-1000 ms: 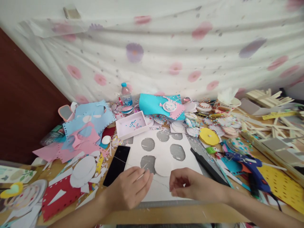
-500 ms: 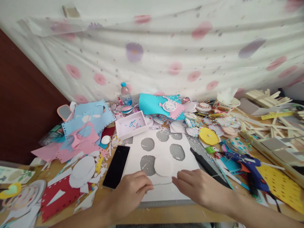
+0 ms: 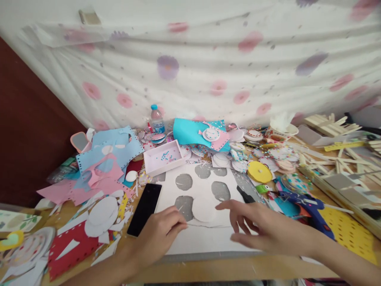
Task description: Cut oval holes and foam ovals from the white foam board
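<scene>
My left hand [image 3: 159, 236] rests on the near left part of a white sheet [image 3: 205, 234] with round grey holes cut in it, fingers curled and pinched together on a thin strand I cannot name. My right hand [image 3: 262, 230] hovers over the sheet's right side with its fingers spread and nothing in it. A white paper circle [image 3: 203, 209] lies on the sheet between the two hands. A black phone [image 3: 145, 208] lies just left of the sheet, beside my left hand.
A blue glue gun [image 3: 303, 204] and a yellow perforated sheet [image 3: 351, 234] lie to the right. A white tray of beads [image 3: 164, 157], a water bottle [image 3: 156, 119], paper scraps and wooden sticks [image 3: 336, 159] crowd the table. A flowered cloth hangs behind.
My right hand has opened from a pinch, lifted and moved right over the black tool at the sheet's edge. My left hand stayed nearly in place.
</scene>
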A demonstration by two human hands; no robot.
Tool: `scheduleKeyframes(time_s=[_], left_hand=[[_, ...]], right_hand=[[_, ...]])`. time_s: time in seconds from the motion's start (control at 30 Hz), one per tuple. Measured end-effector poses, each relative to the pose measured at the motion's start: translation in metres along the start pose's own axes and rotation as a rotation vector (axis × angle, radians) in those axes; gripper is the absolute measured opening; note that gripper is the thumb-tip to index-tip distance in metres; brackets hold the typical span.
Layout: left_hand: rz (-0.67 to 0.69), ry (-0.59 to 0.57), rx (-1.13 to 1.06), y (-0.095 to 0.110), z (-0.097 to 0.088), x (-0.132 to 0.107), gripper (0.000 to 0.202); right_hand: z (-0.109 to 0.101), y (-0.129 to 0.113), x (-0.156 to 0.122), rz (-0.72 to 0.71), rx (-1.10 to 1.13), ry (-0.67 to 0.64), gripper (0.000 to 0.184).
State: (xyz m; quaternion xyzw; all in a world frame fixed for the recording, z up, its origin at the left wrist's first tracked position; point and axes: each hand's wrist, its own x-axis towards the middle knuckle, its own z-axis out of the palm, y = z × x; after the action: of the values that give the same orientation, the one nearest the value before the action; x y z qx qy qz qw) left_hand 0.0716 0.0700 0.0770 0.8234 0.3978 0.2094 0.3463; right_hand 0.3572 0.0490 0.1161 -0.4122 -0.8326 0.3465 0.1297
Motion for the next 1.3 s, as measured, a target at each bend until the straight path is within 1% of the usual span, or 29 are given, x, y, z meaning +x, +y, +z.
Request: scheduleKeyframes(time_s=[0.03,0.07,0.1,0.13,0.2,0.27,0.33,0.4,0.47,0.53,0.6,0.67,0.73,0.77,0.83,0.87,0.9,0.97,1.0,1.03,1.07,1.1,1.13,1.17,1.2,1.23,1.3], left_hand=[[0.174,0.065,0.168,0.0,-0.004,0.001,0.018],[0.329,0.119,0.318,0.0,-0.008,0.001,0.018],[0.466,0.173,0.449,0.0,-0.011,0.002,0.016],[0.578,0.217,0.56,0.001,-0.013,0.002,0.015],[0.735,0.26,0.702,0.001,-0.015,0.002,0.014],[0.831,0.266,0.752,0.0,-0.015,0.0,0.016],[0.872,0.253,0.762,-0.001,-0.015,-0.002,0.02],[0.891,0.262,0.768,-0.001,-0.014,-0.005,0.022],[0.871,0.288,0.775,-0.001,-0.011,-0.007,0.02],[0.797,0.268,0.727,0.0,-0.008,-0.009,0.017],[0.647,0.184,0.594,0.001,-0.006,-0.008,0.017],[0.421,0.063,0.387,0.004,-0.006,-0.006,0.018],[0.114,-0.079,0.155,0.008,-0.007,-0.003,0.016],[-0.053,-0.156,0.024,0.009,-0.008,-0.001,0.014],[-0.349,-0.326,-0.297,0.01,-0.006,0.001,0.013],[-0.453,-0.419,-0.472,0.009,-0.003,0.001,0.017],[-0.53,-0.518,-0.64,0.007,0.002,0.0,0.023],[-0.615,-0.678,-0.893,0.001,0.011,-0.004,0.037],[-0.637,-0.712,-0.954,-0.002,0.015,-0.006,0.042],[-0.648,-0.709,-0.968,-0.003,0.017,-0.008,0.043],[-0.637,-0.664,-0.923,-0.004,0.017,-0.009,0.04],[-0.596,-0.582,-0.808,-0.004,0.015,-0.009,0.035],[-0.519,-0.483,-0.632,-0.004,0.011,-0.009,0.028],[-0.396,-0.374,-0.411,-0.003,0.005,-0.008,0.02],[-0.228,-0.259,-0.17,-0.002,-0.001,-0.006,0.016],[-0.027,-0.159,0.064,-0.001,-0.008,-0.005,0.016],[0.373,-0.019,0.437,-0.001,-0.019,-0.003,0.02]], right_hand=[[0.001,0.001,0.002,0.119,0.216,-0.061,0.032],[0.004,0.003,0.004,0.204,0.414,-0.132,0.034],[0.008,0.006,0.007,0.257,0.582,-0.205,0.038],[0.014,0.009,0.01,0.292,0.716,-0.273,0.04],[0.026,0.016,0.016,0.322,0.867,-0.363,0.04],[0.038,0.021,0.019,0.322,0.944,-0.37,0.039],[0.047,0.023,0.02,0.332,0.972,-0.335,0.038],[0.05,0.022,0.018,0.35,0.918,-0.285,0.034],[0.05,0.019,0.015,0.349,0.773,-0.222,0.027],[0.047,0.015,0.012,0.272,0.515,-0.134,0.019],[0.042,0.01,0.008,0.096,0.154,-0.044,0.017],[0.037,0.005,0.003,-0.141,-0.233,0.041,0.024],[0.031,0.0,-0.002,-0.357,-0.538,0.119,0.029],[0.028,-0.001,-0.005,-0.442,-0.643,0.155,0.029],[0.022,-0.004,-0.009,-0.56,-0.762,0.216,0.026],[0.02,-0.005,-0.011,-0.603,-0.783,0.236,0.025],[0.018,-0.005,-0.012,-0.638,-0.787,0.247,0.023],[0.017,-0.005,-0.013,-0.682,-0.77,0.257,0.021],[0.017,-0.005,-0.014,-0.682,-0.752,0.257,0.02],[0.018,-0.004,-0.014,-0.664,-0.728,0.247,0.021],[0.019,-0.003,-0.014,-0.622,-0.692,0.228,0.021],[0.021,-0.002,-0.014,-0.547,-0.634,0.201,0.022],[0.022,-0.001,-0.014,-0.437,-0.542,0.164,0.021],[0.024,-0.001,-0.014,-0.303,-0.412,0.118,0.021],[0.025,-0.001,-0.013,-0.156,-0.245,0.072,0.024],[0.026,-0.001,-0.011,-0.013,-0.045,0.021,0.028],[0.029,-0.002,-0.006,0.226,0.396,-0.116,0.033]])
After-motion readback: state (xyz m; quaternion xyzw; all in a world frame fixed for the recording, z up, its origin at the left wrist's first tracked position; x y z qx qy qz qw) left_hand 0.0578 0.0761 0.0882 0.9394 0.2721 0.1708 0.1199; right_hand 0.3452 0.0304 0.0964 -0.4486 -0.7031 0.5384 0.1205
